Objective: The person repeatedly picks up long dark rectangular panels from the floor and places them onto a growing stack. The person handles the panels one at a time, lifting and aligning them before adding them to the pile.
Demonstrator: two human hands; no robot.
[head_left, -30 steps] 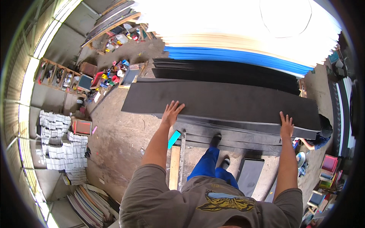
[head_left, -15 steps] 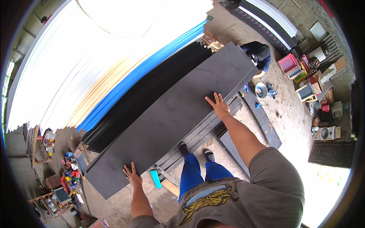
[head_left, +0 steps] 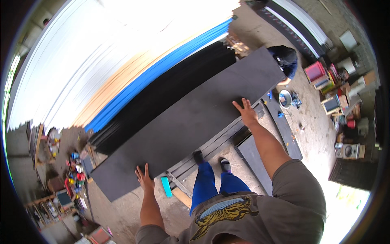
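Note:
A long, flat black sheet [head_left: 183, 118] slants across the view from lower left to upper right, lying against a tall stack of black sheets [head_left: 170, 77]. My left hand [head_left: 144, 177] rests on its near edge at the left end, fingers spread. Farther right, my right hand [head_left: 247, 112] lies on the same edge, also with fingers apart. Neither hand wraps round the sheet; the thumbs' undersides are hidden. At the far right end a person in a dark cap [head_left: 286, 57] bends close to the sheet, one hand low beside it.
Blue sheets [head_left: 162, 73] and pale ones rise behind the black stack. Dark beams [head_left: 215, 144] lie under the sheet by my feet, with a teal piece [head_left: 166, 187] nearby. A bucket [head_left: 285, 98] stands to the right, a dark panel [head_left: 254, 158] nearer me. Tools clutter the left.
The black sheet's left end has shifted a little away from me, toward the stack, with both hands still on its edge. The whole view has also shifted slightly.

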